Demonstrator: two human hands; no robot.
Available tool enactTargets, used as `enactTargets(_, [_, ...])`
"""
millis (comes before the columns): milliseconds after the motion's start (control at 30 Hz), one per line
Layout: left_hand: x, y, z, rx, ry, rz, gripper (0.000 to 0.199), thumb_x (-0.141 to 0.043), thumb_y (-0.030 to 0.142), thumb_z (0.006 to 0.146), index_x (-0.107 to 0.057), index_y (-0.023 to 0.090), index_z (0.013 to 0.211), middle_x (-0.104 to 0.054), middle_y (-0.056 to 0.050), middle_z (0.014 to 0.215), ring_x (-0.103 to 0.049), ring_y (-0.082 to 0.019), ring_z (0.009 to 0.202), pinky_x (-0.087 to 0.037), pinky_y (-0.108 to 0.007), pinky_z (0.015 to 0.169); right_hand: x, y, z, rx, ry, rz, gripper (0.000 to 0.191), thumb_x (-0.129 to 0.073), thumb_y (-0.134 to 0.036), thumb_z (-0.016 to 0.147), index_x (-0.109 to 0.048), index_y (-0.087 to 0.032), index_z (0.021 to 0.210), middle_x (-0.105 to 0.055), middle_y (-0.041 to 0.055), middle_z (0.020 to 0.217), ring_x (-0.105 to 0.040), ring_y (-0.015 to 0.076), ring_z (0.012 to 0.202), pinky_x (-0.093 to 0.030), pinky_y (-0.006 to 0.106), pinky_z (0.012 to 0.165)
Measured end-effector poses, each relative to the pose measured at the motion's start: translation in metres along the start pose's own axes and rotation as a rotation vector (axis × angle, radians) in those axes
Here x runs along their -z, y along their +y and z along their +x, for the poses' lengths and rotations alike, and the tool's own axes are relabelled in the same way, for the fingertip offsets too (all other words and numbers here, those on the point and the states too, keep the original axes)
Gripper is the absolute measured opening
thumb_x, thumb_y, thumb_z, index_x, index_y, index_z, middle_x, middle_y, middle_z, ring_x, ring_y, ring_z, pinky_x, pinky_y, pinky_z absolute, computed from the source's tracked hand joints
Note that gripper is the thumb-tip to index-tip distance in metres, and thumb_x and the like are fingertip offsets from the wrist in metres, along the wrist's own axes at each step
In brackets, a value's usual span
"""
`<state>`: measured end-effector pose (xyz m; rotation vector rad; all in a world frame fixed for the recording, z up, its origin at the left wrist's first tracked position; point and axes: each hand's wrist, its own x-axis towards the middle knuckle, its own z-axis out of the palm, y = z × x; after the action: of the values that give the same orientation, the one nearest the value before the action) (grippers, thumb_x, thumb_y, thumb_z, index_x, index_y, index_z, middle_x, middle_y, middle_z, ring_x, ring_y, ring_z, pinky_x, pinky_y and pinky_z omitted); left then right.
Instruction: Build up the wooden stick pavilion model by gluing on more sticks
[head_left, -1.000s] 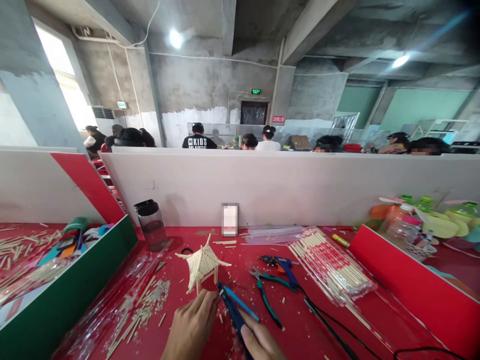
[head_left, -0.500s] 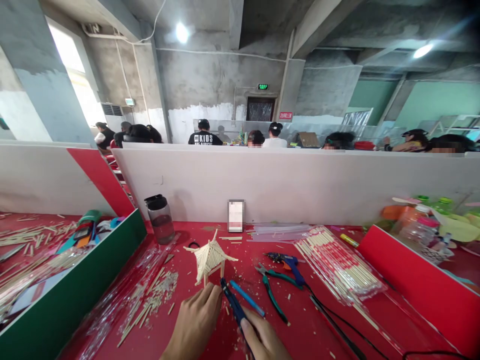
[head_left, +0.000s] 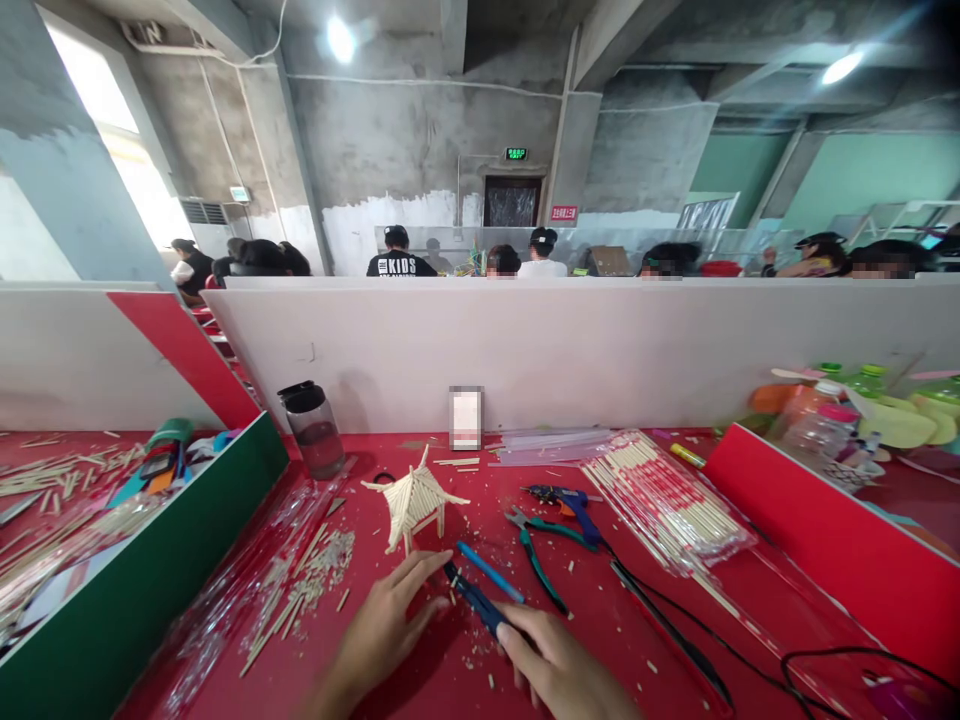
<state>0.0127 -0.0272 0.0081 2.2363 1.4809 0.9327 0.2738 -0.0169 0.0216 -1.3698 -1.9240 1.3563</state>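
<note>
On the red table stands a small pavilion-like model (head_left: 414, 500) of pale sticks, with a pointed roof and legs. My left hand (head_left: 390, 618) is just in front of it, fingers apart and stretched toward the tip of a dark blue tool (head_left: 474, 598); whether it touches the tip is unclear. My right hand (head_left: 551, 650) is closed on the rear of that tool. A light blue pen-like stick (head_left: 489, 572) lies just beyond the tool. Green-handled pliers (head_left: 541, 560) and a blue glue gun (head_left: 574, 505) rest to the right.
A bottle (head_left: 315, 432) stands at the back left. Packed sticks (head_left: 664, 500) lie at the right, loose sticks (head_left: 300, 590) at the left. A green divider (head_left: 150, 540), a red divider (head_left: 832, 540) and a white panel (head_left: 570, 350) border the table. A black cable runs at the right.
My left hand has opened and drawn away from the model's legs. The dark blue tool and my right hand have moved slightly down and right, away from the model. The view has shifted a little.
</note>
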Motion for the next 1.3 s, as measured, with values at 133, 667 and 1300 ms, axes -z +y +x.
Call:
enactTargets(133, [0.003, 0.001, 0.001, 0.005, -0.020, -0.062, 0.037, -0.061, 0.026, 0.095, -0.064, 0.031, 0.131, -0.071, -0.006, 0.130, -0.068, -0.021, 0.118, -0.055, -0.032, 0.101, 0.008, -0.004, -0.005, 0.018, -0.083, -0.021, 0.050, -0.045, -0.053, 0.099, -0.066, -0.025, 0.135, -0.075, 0.0047, 0.100, -0.068, 0.0236, 0.098, -0.050, 0.032, 0.090])
enactTargets(667, [-0.002, -0.008, 0.003, 0.126, -0.189, -0.262, 0.019, -0.064, 0.035, 0.095, -0.070, 0.023, 0.109, -0.076, -0.005, 0.104, -0.069, -0.021, 0.097, -0.052, -0.029, 0.089, 0.001, 0.002, -0.003, -0.019, -0.190, -0.018, 0.048, -0.044, -0.051, 0.099, -0.066, -0.023, 0.130, -0.071, 0.0045, 0.099, -0.063, 0.0180, 0.078, -0.048, 0.028, 0.074])
enactTargets(1300, [-0.003, -0.006, 0.005, 0.169, -0.190, -0.345, 0.018, -0.066, 0.030, 0.093, -0.071, 0.021, 0.108, -0.076, -0.005, 0.103, -0.069, -0.021, 0.097, -0.050, -0.029, 0.090, 0.004, -0.009, -0.006, 0.038, -0.193, -0.042, 0.040, -0.040, -0.043, 0.101, -0.070, -0.019, 0.111, -0.072, 0.0050, 0.099, -0.062, 0.0171, 0.079, -0.046, 0.027, 0.075])
